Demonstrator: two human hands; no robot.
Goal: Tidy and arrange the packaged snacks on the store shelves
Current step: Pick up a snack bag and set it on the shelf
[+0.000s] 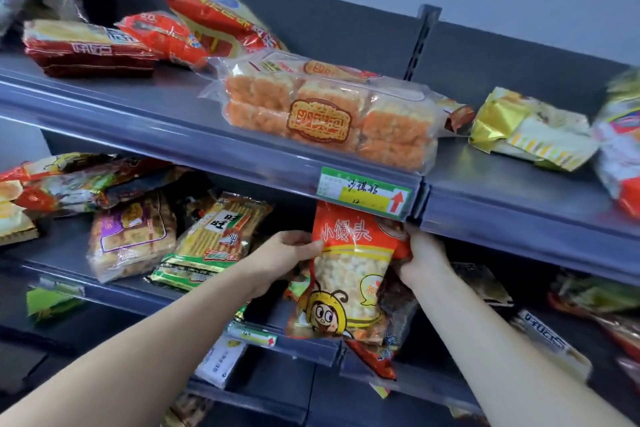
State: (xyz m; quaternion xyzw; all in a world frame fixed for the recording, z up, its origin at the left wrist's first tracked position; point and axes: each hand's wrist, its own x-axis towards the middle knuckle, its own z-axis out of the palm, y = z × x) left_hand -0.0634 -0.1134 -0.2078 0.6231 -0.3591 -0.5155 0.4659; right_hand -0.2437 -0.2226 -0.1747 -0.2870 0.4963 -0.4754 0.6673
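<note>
Item under inspection: orange snack bag (346,274), printed with a cartoon bee; it stands upright at the front of the middle shelf (311,348), its top edge just beneath the price label (363,196) on the upper shelf (156,111); its lower edge overhangs the shelf's front rail. Left hand (284,256) grips the bag's upper left edge, fingers curled round the film; right hand (424,258) grips the upper right edge, where the film bunches under the fingers. Assessment: the window shows small pale puffs, so the bag is judged light, soft-walled and easily crushed; the glossy film is likely slippery. Recommended hold: the side seams near the top, as now, with gentle pressure, clear of the window. Neighbouring stock, including a green-edged biscuit pack (211,246), lies askew to the left; darker packets sit behind the bag.
</note>
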